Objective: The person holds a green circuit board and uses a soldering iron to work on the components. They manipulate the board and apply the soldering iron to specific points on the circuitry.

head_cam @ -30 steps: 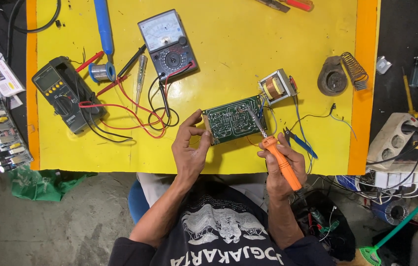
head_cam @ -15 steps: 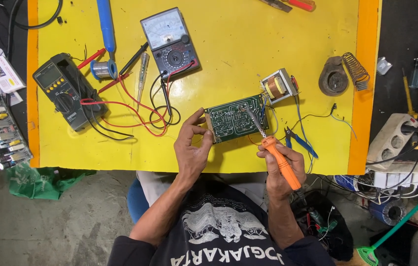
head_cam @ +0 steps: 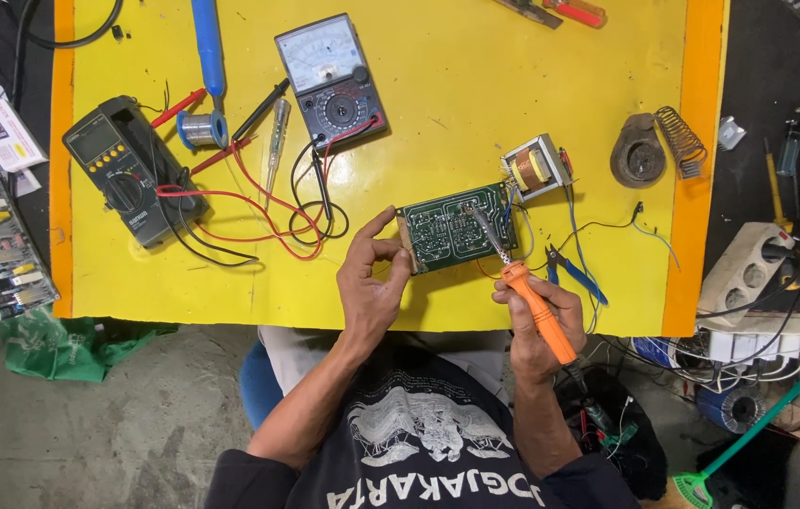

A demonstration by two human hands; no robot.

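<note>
Soldering iron tip on a green circuit board

The right hand (head_cam: 536, 320) clenches the smooth orange soldering iron (head_cam: 534, 306), its metal tip resting on the flat green circuit board (head_cam: 453, 229) at 11 o'clock. The left hand (head_cam: 371, 278) pinches the board's left edge. A copper-wound transformer (head_cam: 534, 167) sits at the board's 1 o'clock on the yellow table (head_cam: 513, 75).

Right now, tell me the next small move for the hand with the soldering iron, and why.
Probably hold the iron's tip steady on the joint, no sideways slide. The right hand grips the orange soldering iron with its tip down on the green circuit board, while the left hand braces the board's left edge on the yellow table. The solder spool lies far off, untouched.
</note>
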